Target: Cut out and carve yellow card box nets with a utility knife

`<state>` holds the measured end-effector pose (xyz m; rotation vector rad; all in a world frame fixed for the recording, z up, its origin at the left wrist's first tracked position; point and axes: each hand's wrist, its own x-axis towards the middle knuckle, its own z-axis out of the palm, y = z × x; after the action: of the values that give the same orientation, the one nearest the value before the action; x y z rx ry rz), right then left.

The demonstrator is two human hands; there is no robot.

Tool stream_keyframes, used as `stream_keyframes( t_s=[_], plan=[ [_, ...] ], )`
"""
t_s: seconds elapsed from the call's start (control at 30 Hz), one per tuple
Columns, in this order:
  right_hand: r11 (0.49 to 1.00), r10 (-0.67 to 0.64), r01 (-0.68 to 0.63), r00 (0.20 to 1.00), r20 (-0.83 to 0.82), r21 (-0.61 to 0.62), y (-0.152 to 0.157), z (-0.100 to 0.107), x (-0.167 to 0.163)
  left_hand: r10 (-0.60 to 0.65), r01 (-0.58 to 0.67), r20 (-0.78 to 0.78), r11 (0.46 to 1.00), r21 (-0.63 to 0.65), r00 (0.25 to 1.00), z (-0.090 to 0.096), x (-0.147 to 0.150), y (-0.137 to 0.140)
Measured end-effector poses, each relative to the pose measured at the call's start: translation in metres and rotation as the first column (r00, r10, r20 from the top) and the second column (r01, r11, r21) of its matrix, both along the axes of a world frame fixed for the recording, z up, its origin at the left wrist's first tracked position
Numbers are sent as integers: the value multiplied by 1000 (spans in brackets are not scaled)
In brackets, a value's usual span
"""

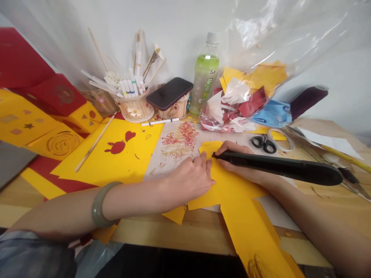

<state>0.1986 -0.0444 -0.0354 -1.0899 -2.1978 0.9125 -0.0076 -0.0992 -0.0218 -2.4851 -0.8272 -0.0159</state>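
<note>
Across the lower half, the table (171, 231) spreads out. A clear plastic bag (261, 34) of paper scraps stands at 2 o'clock from the centre. The cut yellow paper (232, 195) stretches between 4 and 5 o'clock, over the table's near edge. At 3 to 4, a long black tool (278, 168) sits in the right hand's (246, 172) closed grip, its tip above the paper. The left hand (194, 179), at 6, curls on the paper; whether its grip pinches, I cannot tell.
</note>
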Motion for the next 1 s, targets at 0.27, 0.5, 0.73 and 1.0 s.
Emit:
stream_keyframes(
  t_s=[0.27, 0.5, 0.73, 1.0],
  plan=[
    [998, 51, -53, 997, -51, -42, 3, 2, 1, 17, -17, 3, 1000, -7, 1000, -3, 0, 1],
    [994, 91, -94, 995, -49, -62, 9, 0, 5, 19, -19, 2, 1000, -8, 1000, -6, 0, 2],
    [998, 6, -14, 991, -132, -65, 3, 3, 4, 31, -31, 3, 999, -39, 1000, -4, 0, 2],
    [999, 4, -9, 994, -107, -54, 0, 3, 2, 88, -87, 7, 988, -127, 996, 1, 1, 1]
  ],
)
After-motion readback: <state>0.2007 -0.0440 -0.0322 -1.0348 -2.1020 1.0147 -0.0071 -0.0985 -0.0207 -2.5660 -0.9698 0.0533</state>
